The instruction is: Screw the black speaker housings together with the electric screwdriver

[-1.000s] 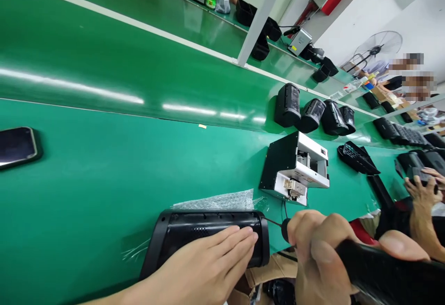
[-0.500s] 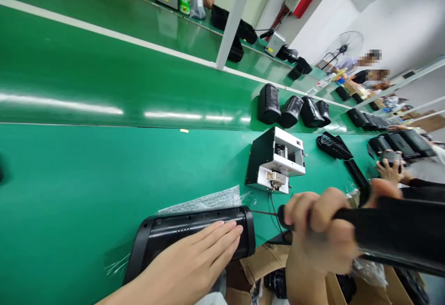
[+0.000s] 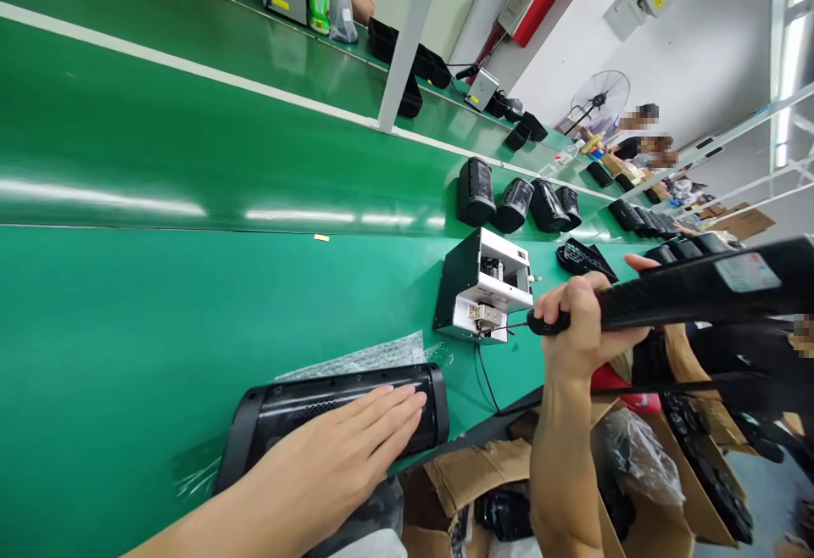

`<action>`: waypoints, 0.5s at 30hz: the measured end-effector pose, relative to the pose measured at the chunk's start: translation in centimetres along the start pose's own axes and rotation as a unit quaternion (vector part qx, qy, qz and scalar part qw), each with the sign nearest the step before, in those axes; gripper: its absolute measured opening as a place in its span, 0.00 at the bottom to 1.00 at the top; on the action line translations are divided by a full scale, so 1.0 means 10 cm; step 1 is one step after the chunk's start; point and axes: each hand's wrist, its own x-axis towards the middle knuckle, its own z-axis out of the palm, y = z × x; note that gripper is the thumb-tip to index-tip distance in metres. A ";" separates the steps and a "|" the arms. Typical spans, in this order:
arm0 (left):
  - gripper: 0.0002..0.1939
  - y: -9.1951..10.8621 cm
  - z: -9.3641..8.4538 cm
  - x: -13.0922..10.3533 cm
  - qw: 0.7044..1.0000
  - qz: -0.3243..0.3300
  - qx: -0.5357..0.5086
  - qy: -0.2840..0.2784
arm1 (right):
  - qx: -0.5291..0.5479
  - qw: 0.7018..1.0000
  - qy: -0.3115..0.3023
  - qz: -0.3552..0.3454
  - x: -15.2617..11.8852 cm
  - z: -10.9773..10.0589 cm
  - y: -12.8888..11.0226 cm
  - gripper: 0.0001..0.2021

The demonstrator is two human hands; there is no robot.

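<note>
My left hand (image 3: pixel 347 448) lies flat, fingers stretched, on a black speaker housing (image 3: pixel 280 410) resting on its side near the bench edge. Screw holes run along the housing's upper edge. A black electric screwdriver (image 3: pixel 687 287) is gripped in my right hand (image 3: pixel 582 329), held nearly level. Its thin bit reaches the metal front part of a black-and-white screw feeder (image 3: pixel 467 291). Whether a screw sits on the tip is too small to tell. Clear bubble wrap (image 3: pixel 375 359) lies behind the housing.
Several black housings (image 3: pixel 476 193) stand on the green belt (image 3: pixel 254 151) beyond the bench. A black grille-like part (image 3: pixel 582 259) lies right of the feeder. Open cardboard boxes (image 3: pixel 483 469) holding black parts and plastic are below the edge. A co-worker (image 3: pixel 718 363) is at the right.
My right hand has carried the screwdriver from the housing's edge over to the screw feeder. My left hand has stayed on the housing. The view has turned slightly right.
</note>
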 end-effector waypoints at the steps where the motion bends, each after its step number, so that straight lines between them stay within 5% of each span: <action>1: 0.29 0.00 0.00 0.00 1.000 0.001 0.001 -0.001 | 0.004 1.000 -0.011 0.008 -0.03 -0.01 -0.02 0.21; 5: 0.28 0.01 0.00 0.02 1.000 -0.001 0.011 -0.009 | 0.016 0.996 -0.061 0.070 -0.12 -0.07 -0.21 0.21; 9: 0.26 0.02 -0.02 0.05 1.000 0.007 0.016 0.002 | -0.014 0.999 -0.022 0.026 -0.05 -0.04 -0.37 0.10; 15: 0.25 0.04 0.00 0.04 1.000 0.007 0.006 0.012 | -0.040 0.999 0.015 0.006 0.10 0.10 -0.11 0.19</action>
